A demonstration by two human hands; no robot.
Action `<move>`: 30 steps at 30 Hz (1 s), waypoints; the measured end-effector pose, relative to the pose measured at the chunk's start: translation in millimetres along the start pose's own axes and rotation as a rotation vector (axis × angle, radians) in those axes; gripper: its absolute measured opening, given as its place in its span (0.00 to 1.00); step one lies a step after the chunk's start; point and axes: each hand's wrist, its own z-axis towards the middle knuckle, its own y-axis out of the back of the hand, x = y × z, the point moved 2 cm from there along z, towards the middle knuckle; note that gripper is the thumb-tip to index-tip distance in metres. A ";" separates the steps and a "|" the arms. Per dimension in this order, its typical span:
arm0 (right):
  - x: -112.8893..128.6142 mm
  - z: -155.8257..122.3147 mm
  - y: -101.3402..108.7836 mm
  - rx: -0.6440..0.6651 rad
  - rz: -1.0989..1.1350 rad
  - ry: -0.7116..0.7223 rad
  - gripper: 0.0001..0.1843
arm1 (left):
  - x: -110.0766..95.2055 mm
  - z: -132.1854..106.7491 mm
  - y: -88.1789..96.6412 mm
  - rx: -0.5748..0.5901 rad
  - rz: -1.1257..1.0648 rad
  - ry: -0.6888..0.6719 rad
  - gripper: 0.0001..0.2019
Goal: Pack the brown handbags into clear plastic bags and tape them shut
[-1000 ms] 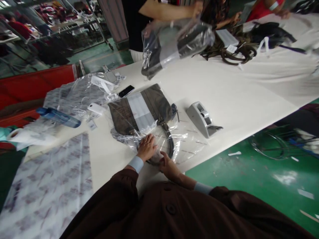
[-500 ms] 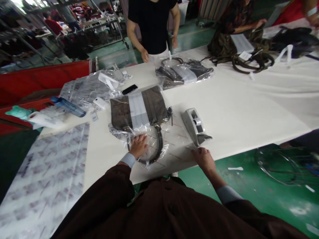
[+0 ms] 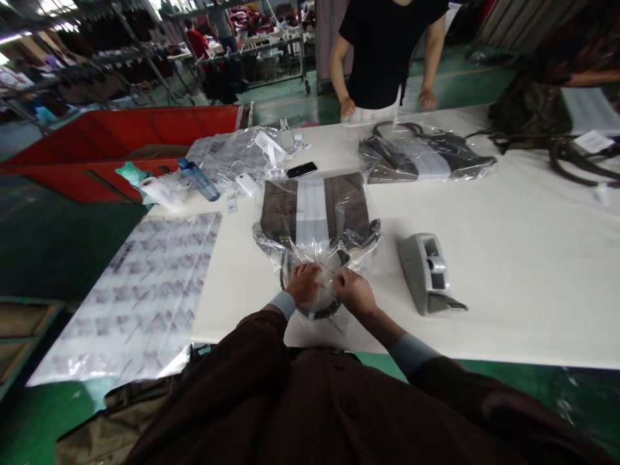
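A brown handbag (image 3: 349,206) with a white band of wrapping around its middle lies in a clear plastic bag (image 3: 317,242) in front of me. Its dark looped handle (image 3: 325,312) points toward my body. My left hand (image 3: 304,284) rests flat on the plastic inside the handle loop, fingers stretched out. Close to its right, my right hand (image 3: 354,292) has its fingers closed on the clear plastic over the handle's right side. A grey tape dispenser (image 3: 420,271) stands on the table to the right of that hand.
Patterned plastic sheets (image 3: 159,284) lie at the left. Behind are a phone (image 3: 301,170), a blue bottle (image 3: 198,179) and clear plastic bags (image 3: 225,154). A second wrapped handbag (image 3: 455,152) lies before a person in black (image 3: 382,51). A red bin (image 3: 159,123) stands far left.
My right hand has moved left from beside the tape dispenser to the handle, bringing the loose plastic side inward. My left hand stays on the plastic. The view has turned right.
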 end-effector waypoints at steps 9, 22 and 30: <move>15.7 65.0 -76.7 0.112 0.174 -0.284 0.13 | 28.5 1.8 -5.5 -0.052 -0.250 -0.085 0.24; -1.9 87.0 -111.1 0.162 0.377 -0.350 0.17 | 39.0 3.1 -10.3 -0.134 -0.547 -0.127 0.33; -8.9 87.4 -104.8 0.280 0.574 -0.321 0.26 | 31.6 7.7 1.6 -0.118 -0.329 -0.113 0.33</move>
